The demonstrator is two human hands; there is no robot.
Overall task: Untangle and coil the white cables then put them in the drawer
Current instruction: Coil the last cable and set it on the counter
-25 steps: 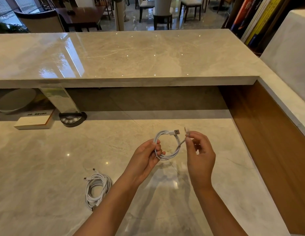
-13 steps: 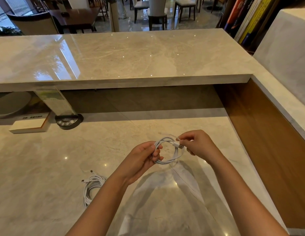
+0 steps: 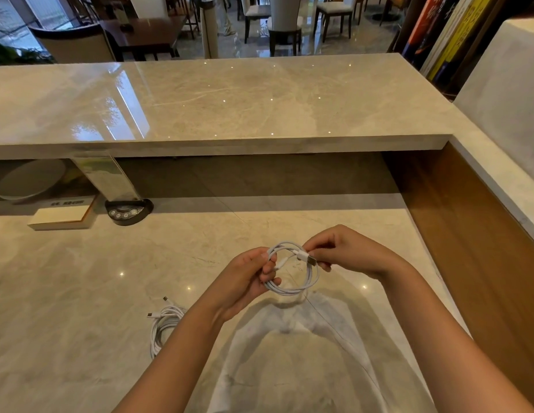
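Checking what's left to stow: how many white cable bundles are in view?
2. One coiled cable held between the left hand and right hand; one cable bundle on the counter, partly hidden by the left forearm.

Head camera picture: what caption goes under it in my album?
Both hands, left and right, hold a coiled white cable above the marble counter.

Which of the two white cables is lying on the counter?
The loose white cable bundle by the left forearm; the other, a round white cable coil, is held up in both hands.
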